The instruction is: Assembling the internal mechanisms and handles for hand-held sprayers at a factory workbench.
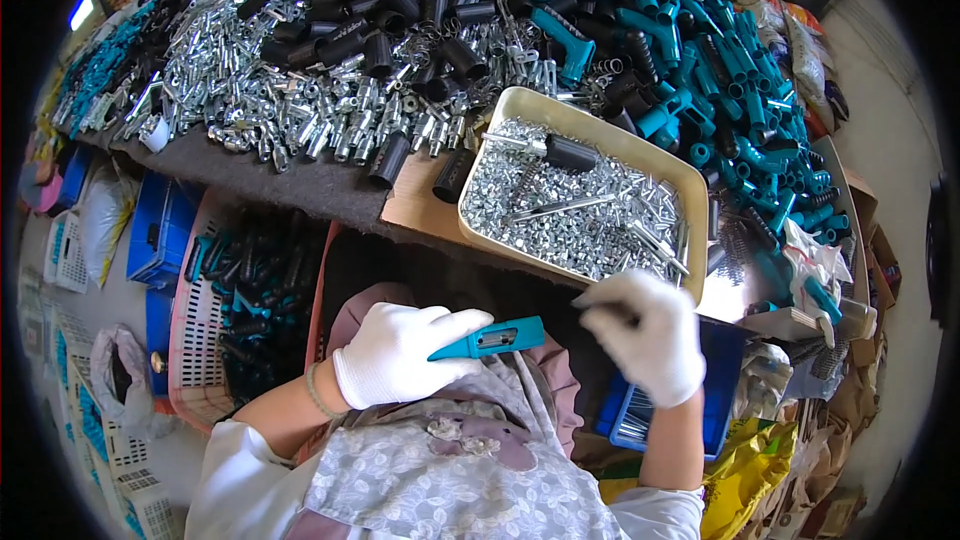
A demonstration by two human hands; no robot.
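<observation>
My left hand (pixel 405 352), in a white glove, is closed around a teal plastic tool handle (pixel 490 339). The handle lies nearly level above my lap, and metal shows inside its slot. Beside the near edge of a cream tray (pixel 693 180) is my right hand (pixel 648 335), also gloved and a little blurred. Its fingers are curled in a pinch; a small dark bit shows at the tips, too unclear to name. Small metal fasteners (pixel 540 195) fill the tray, with a black sleeve (pixel 572 153) and a few longer metal rods lying on top.
Behind the tray are heaped metal fittings (pixel 340 120), black tubes (pixel 378 55) and teal handles (pixel 735 60). A pink basket (pixel 200 340) of teal and black parts stands at my left. To my right sit a blue bin (pixel 720 390) and a yellow bag (pixel 755 470).
</observation>
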